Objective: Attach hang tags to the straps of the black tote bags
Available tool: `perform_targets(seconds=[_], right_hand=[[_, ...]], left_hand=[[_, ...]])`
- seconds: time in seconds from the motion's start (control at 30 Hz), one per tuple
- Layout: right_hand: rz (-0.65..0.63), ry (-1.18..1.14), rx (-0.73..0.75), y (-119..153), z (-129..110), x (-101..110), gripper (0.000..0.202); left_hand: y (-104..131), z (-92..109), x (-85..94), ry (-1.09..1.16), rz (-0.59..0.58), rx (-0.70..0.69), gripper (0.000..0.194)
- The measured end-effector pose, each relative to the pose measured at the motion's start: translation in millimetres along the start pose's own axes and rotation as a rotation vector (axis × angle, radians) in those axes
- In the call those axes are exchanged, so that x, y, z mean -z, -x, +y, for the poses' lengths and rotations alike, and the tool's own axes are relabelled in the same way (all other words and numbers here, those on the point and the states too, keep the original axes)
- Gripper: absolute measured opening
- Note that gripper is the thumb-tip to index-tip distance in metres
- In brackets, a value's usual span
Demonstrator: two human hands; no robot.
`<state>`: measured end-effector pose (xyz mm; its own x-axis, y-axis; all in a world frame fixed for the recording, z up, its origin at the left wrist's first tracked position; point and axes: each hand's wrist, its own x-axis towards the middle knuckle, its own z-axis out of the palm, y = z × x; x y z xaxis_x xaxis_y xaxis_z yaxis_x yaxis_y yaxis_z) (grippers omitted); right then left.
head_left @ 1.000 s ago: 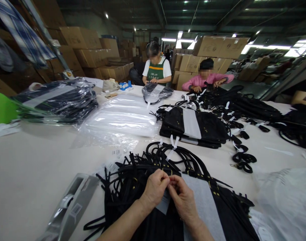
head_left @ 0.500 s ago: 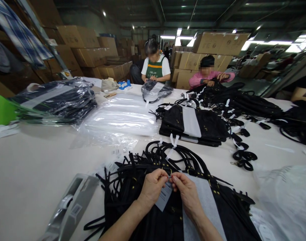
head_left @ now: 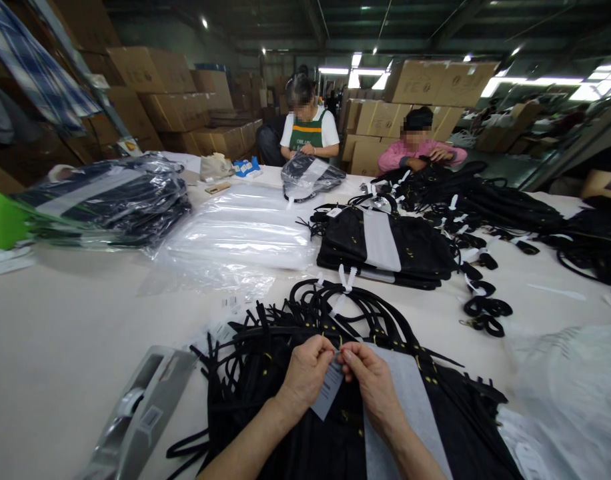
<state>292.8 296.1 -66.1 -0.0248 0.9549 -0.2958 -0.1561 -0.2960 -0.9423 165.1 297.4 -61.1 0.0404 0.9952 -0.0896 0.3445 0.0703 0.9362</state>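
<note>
a grey paper tag with printed lines (head_left: 328, 393) hangs at the upper part of a black fringed bag with brass-coloured fittings (head_left: 345, 453), which lies flat on the near side of the pale bench (head_left: 60, 320). the left hand (head_left: 305, 373) pinches the tag near its top; the right hand (head_left: 373, 373) has thumb and forefinger pressed together just beside it, though what lies between them is too small to make out. the work seems partway: the tag is at the bag, but whether it is fastened cannot be told. a pale tissue-like band (head_left: 410, 393) lies across this bag, and white ties (head_left: 349, 279) are on the black looped handles (head_left: 385, 307) beyond it.

farther over, a stack of flat black bags with a pale band (head_left: 420, 243) has no plastic around it, while a pile of black bags in clear plastic (head_left: 115, 200) at the far left looks finished. glossy clear plastic sleeves (head_left: 245, 230) lie between them, and a grey plastic object with a barcode label (head_left: 158, 393) sits nearby.

across the bench are a person in a green apron (head_left: 305, 137) and a person in pink (head_left: 425, 157), with brown cardboard boxes (head_left: 180, 113) stacked behind in a dim hall.
</note>
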Motion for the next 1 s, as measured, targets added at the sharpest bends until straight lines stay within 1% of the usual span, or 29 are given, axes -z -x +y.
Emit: perform_targets(seconds=[0.2,0.4,0.63,0.8,1.0], right_hand=[[-0.016,0.029,0.017,0.7,-0.1,0.4,0.026],[-0.008,0.061,0.035,-0.7,1.2,-1.1,0.026],[-0.009,0.065,0.026,-0.4,0.4,-1.1,0.026],[-0.004,0.065,0.016,0.5,-1.2,-1.6,0.025],[0.014,0.069,0.012,-0.1,-1.8,-3.5,0.024]], left_hand=[[-0.2,1.1,1.1,-0.045,0.0,-0.017,0.012],[0.3,2.7,0.4,-0.046,0.0,0.012,0.011],[-0.3,2.3,-1.8,-0.031,0.027,0.023,0.011],[-0.6,3.1,-1.6,-0.037,0.022,0.025,0.011],[-1.5,3.1,-3.5,-0.086,0.026,0.02,0.012]])
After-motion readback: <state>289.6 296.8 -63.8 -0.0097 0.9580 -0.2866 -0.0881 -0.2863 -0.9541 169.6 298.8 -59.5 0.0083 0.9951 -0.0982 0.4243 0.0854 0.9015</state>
